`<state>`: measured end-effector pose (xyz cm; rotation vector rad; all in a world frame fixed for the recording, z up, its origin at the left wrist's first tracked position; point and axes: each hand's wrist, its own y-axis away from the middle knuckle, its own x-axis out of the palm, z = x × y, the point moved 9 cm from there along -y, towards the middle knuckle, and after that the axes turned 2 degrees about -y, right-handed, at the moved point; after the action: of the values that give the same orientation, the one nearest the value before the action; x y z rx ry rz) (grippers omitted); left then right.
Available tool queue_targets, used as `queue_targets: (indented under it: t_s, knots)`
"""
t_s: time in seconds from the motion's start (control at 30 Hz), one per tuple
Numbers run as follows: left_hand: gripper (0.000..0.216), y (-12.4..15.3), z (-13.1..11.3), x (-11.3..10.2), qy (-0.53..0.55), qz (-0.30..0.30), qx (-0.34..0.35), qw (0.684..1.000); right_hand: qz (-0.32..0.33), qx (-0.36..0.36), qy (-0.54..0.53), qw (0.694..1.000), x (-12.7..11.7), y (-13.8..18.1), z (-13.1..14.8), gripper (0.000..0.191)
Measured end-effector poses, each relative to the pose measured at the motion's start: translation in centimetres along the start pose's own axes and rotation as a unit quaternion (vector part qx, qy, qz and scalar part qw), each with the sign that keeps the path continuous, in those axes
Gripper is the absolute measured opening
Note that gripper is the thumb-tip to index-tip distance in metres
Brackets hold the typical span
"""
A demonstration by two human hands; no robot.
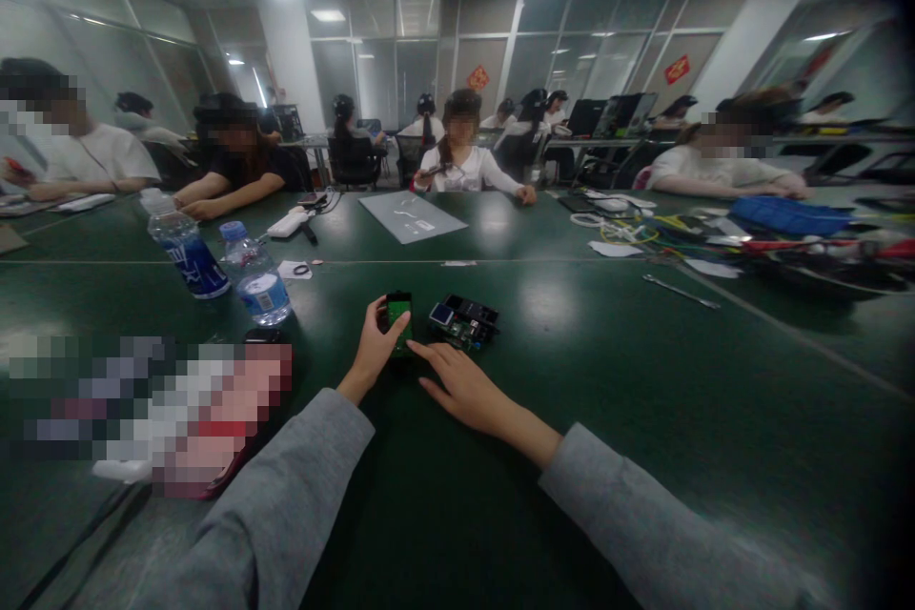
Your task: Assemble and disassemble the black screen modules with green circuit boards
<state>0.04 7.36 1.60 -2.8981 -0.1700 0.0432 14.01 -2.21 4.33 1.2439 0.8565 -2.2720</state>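
My left hand (pixel 374 343) is closed around a smartphone (pixel 400 308), its thumb lying over the screen. The screen glows green, but I cannot make out what it shows. My right hand (pixel 461 383) has its fingers stretched out and holds nothing. Its index fingertip is at the phone's lower right edge; whether it touches the screen I cannot tell. Just beyond my right hand, a circuit board (pixel 468 332) with a small display (pixel 441 313) lies on the green table (pixel 572 372).
Two plastic bottles, one with a dark blue label (pixel 193 265) and one with a blue cap (pixel 257 281), stand at left. A pink blurred item (pixel 235 410) lies nearer. A wrench (pixel 679 292) and tangled cables (pixel 621 227) are at right. People sit across the table, behind a grey sheet (pixel 411 214).
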Motion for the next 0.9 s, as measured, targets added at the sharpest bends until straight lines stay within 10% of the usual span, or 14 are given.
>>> queue_targets:
  t_s: [0.9]
  knots:
    - [0.054,0.2,-0.62,-0.03,0.031,0.021,0.018,0.999,-0.001,0.001,-0.003,1.0,-0.27,0.04,0.21,0.056]
